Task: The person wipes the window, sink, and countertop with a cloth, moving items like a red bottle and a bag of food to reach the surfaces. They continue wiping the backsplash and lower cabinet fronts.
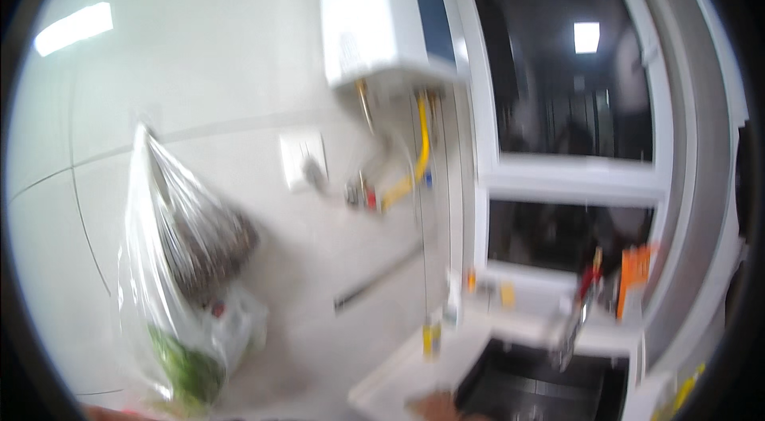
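Observation:
Clear plastic bags [146, 229] hang from a point on the tiled wall, one holding dark brown contents [215, 247] and another a green vegetable [185, 364]. Just below them, at the lower left rim, only a sliver of my left hand [107, 414] shows, so its fingers and grip are hidden. Near the left edge of a dark sink [538, 388], a blurred shape that looks like my right hand [439, 406] is cut off by the bottom of the picture. What it touches or holds is unclear.
A white wall-mounted water heater [364, 14] has a yellow gas hose [423, 140] beneath it. A plug sits in the wall socket [293, 161]. Over the sink rises a faucet [577, 319], beside an orange package [633, 277] below the window [562, 62]. A yellow item [430, 340] stands on the pale counter [400, 376].

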Available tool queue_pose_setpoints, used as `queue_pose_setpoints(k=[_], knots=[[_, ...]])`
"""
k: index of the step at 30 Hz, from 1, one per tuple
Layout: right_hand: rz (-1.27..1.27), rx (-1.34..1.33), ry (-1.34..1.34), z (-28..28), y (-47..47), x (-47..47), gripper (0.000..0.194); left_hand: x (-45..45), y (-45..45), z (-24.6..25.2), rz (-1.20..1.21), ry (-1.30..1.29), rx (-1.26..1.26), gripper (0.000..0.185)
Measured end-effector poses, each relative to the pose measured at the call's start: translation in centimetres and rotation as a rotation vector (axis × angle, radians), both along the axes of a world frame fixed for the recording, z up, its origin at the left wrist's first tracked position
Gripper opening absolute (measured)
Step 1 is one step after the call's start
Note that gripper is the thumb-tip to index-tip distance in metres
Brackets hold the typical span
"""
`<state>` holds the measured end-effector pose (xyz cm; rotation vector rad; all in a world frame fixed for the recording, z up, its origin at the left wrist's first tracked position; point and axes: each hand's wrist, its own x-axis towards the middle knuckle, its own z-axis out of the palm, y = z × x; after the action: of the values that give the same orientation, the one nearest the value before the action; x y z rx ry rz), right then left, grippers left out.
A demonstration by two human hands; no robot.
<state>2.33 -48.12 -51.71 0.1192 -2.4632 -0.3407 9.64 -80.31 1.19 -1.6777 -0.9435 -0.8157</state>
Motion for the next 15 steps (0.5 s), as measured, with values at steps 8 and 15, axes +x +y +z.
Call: queue_pose_setpoints(k=[8, 15], knots=[[-0.005, -0.03, 0.163, -4.7, -0.7, -0.1, 0.052, -3.6, 0.6, -1.7, 0.054, 0.017, 0.089, 0.035], [-0.08, -0.342, -0.391, -4.4, -0.5, 0.5, 0.045, -4.6, 2.5, -3.7, 0.125, 0.055, 0.239, 0.033]])
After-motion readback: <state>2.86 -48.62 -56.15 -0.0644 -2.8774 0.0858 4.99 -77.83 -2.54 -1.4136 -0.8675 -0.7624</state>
